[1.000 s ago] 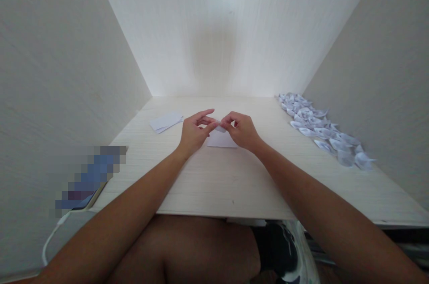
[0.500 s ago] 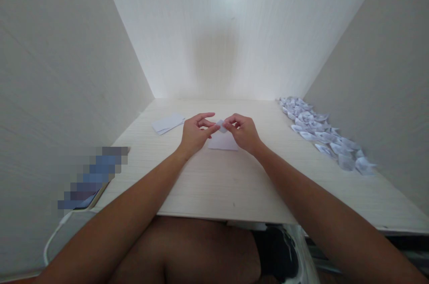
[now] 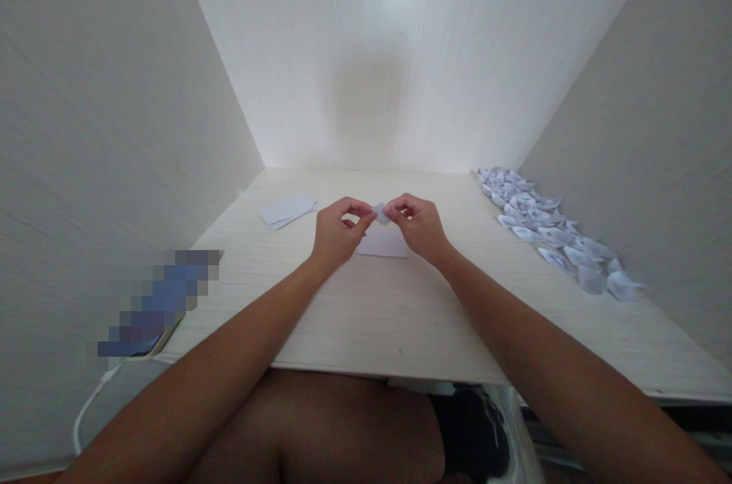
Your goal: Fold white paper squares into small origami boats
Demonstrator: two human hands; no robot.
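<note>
Between my two hands is a small folded white paper (image 3: 381, 213), raised over the table. My left hand (image 3: 343, 229) pinches its left corner between thumb and fingers. On the other side, my right hand (image 3: 416, 226) grips the right corner the same way, its fingers curled. Beneath them a flat white sheet (image 3: 382, 242) lies on the pale table (image 3: 366, 316), partly hidden by my hands. To the left of my left hand rest a few flat white sheets (image 3: 287, 210), overlapping one another.
Many folded white paper pieces (image 3: 537, 213) run in a long pile along the right wall. At the left edge leans a blurred-out device (image 3: 165, 301) with a white cable (image 3: 85, 400). Walls enclose the table at the back and both sides.
The fingers of my left hand, spread before, have closed in on the paper's left corner. My right hand has barely shifted.
</note>
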